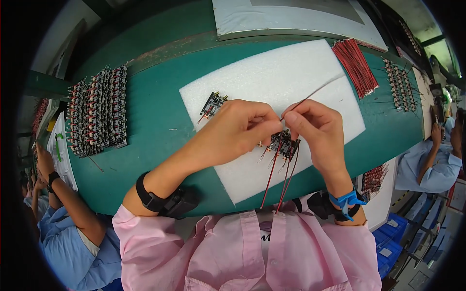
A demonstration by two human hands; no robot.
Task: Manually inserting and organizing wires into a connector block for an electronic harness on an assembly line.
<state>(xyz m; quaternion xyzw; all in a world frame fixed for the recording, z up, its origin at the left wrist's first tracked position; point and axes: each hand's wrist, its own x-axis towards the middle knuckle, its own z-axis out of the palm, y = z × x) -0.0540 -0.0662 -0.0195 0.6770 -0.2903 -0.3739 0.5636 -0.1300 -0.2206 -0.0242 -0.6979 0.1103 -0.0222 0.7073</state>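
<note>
Over a white foam sheet (262,68), my left hand (247,127) and my right hand (314,127) meet with fingertips pinched. A thin dark red wire (310,95) runs from between them up to the right. My right thumb and forefinger grip it; the left fingertips close at its lower end. Below my hands lies a group of small black circuit boards (285,145), partly covered by the fingers. Several red and black wires (270,180) trail from these boards toward me. Another black circuit board piece (212,104) rests on the foam left of my left hand.
Rows of assembled boards (98,107) stand at the left of the green table (155,116). A bundle of red wires (355,68) and rows of small parts (401,86) lie at the right. Co-workers in blue sit on both sides. Blue bins (390,242) stand low at the right.
</note>
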